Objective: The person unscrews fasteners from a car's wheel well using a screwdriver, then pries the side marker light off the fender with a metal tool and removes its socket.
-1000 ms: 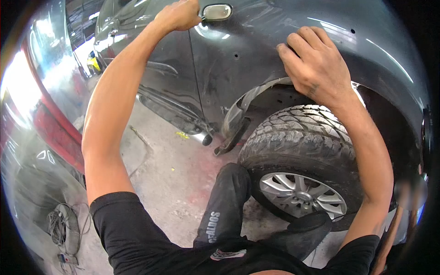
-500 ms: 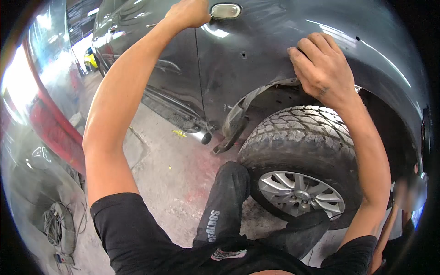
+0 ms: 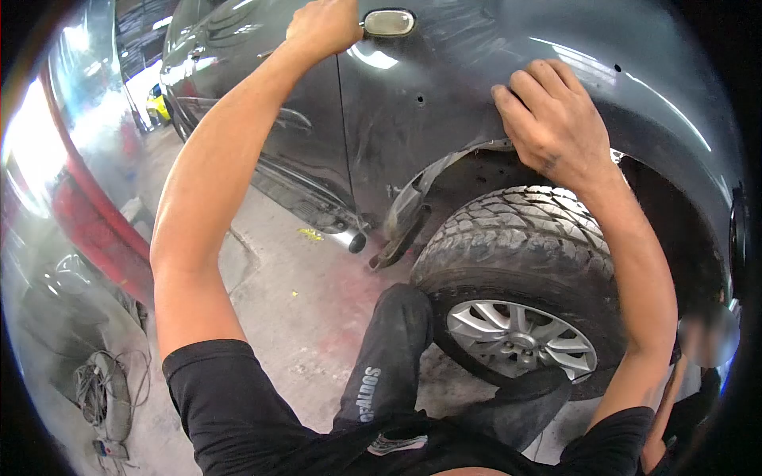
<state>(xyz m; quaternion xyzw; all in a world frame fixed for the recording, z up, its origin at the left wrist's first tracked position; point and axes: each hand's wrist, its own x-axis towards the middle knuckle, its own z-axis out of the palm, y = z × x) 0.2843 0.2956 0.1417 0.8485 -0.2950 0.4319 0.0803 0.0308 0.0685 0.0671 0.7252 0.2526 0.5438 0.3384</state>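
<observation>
My left hand point(image 3: 324, 28) is closed at the top of the view. A thin metal tool point(image 3: 362, 25) pokes out of it, its tip at the edge of the oval side marker light point(image 3: 389, 23) on the dark grey fender point(image 3: 460, 71). The tool's handle is hidden in my fist. My right hand point(image 3: 552, 119) rests on the fender above the wheel arch, its back towards me. Its fingers are curled, and whatever may be under them is hidden. Below it stands the front tire point(image 3: 508, 238) with a silver alloy wheel point(image 3: 521, 337).
A loose liner piece point(image 3: 405, 214) hangs at the arch's rear edge. A side step point(image 3: 305, 202) runs under the door. Plastic-covered red bodywork point(image 3: 99, 230) stands at left, with a coiled cable point(image 3: 94, 389) nearby. Another person's arm point(image 3: 663, 412) shows at lower right.
My left hand has shifted slightly, its tool still at the marker light. My right hand has moved a little to the left along the fender. The view has changed only slightly.
</observation>
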